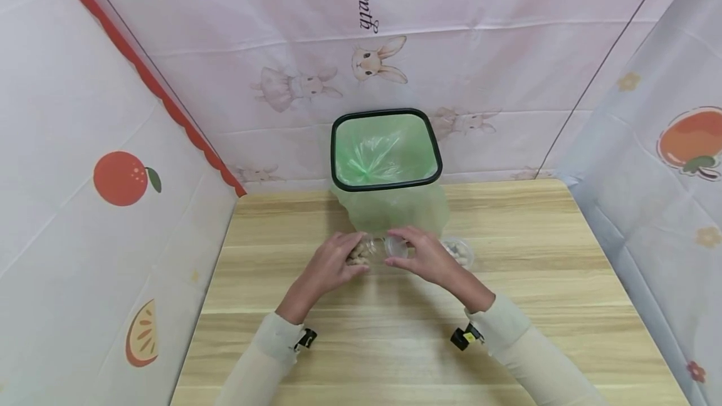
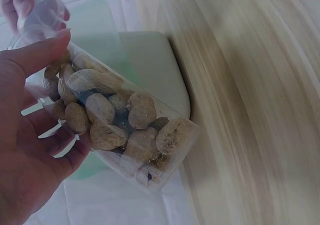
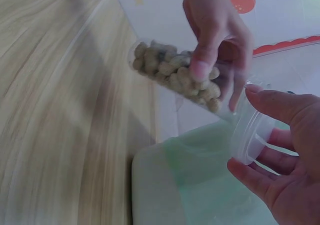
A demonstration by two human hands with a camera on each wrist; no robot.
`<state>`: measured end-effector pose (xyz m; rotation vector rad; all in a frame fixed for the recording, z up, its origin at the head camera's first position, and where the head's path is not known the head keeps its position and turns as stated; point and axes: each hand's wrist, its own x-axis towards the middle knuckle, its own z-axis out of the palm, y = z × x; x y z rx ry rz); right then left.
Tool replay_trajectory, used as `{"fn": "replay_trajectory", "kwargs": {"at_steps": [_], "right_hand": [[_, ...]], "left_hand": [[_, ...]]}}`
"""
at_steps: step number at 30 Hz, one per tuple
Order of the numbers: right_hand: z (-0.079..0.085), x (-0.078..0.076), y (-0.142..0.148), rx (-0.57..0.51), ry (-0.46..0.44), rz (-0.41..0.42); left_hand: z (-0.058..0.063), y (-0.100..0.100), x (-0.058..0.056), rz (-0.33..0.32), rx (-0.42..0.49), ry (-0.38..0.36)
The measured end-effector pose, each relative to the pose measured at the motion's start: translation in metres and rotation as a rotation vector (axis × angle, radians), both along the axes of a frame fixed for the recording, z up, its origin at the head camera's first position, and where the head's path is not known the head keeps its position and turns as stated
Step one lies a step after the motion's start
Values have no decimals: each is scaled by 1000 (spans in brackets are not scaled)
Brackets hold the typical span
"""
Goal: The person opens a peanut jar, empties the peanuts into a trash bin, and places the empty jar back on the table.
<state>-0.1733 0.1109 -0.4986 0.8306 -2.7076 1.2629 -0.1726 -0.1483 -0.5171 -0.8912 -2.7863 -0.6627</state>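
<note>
My left hand (image 1: 331, 263) grips a clear plastic jar (image 2: 175, 157) partly filled with unshelled peanuts (image 2: 100, 108). The jar lies tilted nearly on its side, its mouth toward the right. Fingers and thumb of my right hand (image 1: 427, 257) hold a translucent round lid (image 3: 248, 135) by its edge, right at the jar's mouth. Both hands are just in front of the bin (image 2: 155, 70). Beside my right wrist, a round clear container (image 1: 459, 252) with pale pieces inside stands on the table, partly covered by the arm.
The bin has a black rim (image 1: 389, 187) and a green plastic bag liner (image 1: 389, 143); it stands at the back of the wooden table (image 1: 383, 343). Printed cloth walls (image 1: 479, 67) enclose the back and both sides.
</note>
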Motion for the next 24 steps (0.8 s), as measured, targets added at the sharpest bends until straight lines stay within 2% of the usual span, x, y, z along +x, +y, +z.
{"fn": "replay_trajectory", "kwargs": {"at_steps": [5,13,24], "right_hand": [[-8,-2,1,38,35,-7],[-18,-1,1,47,-20,-19],[-39,2,0,156,40,41]], "left_hand": [[1,-4,-1,7,5,5],[6,-10,-1,9,-1,35],[20,-17,-4,-5,-20,89]]}}
